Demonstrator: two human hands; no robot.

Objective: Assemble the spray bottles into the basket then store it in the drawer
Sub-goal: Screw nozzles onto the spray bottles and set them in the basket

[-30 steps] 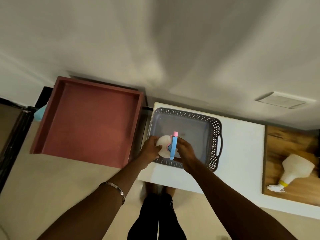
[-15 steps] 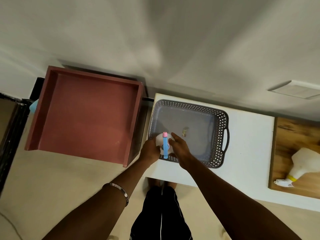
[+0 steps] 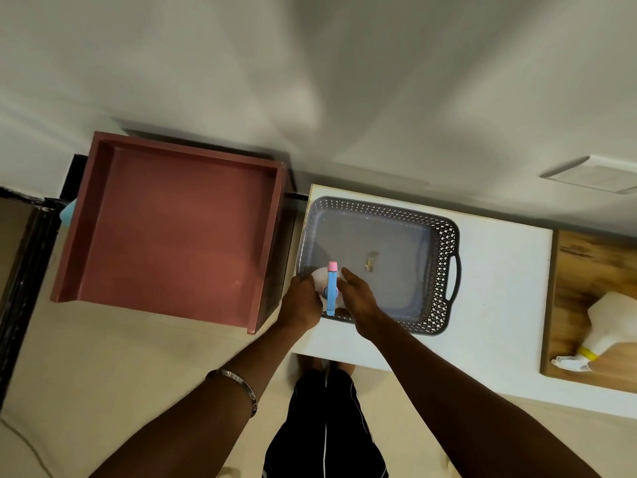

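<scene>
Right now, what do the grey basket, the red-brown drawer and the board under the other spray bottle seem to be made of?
The basket looks like moulded plastic, matt grey: its walls carry a regular pierced lattice and a cut-out handle. The drawer seems painted or laminated board, with a flat red-brown, slightly satin surface showing no grain. The board looks like wood or wood-effect laminate, with brown grain streaks; which of the two cannot be told.

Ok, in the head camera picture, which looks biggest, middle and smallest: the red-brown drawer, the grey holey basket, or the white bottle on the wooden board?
1. Red-brown wooden drawer, biggest.
2. Grey perforated plastic basket, middle.
3. White plastic spray bottle lying on the wooden board, smallest, though the picture's edge cuts part of it off.
</scene>
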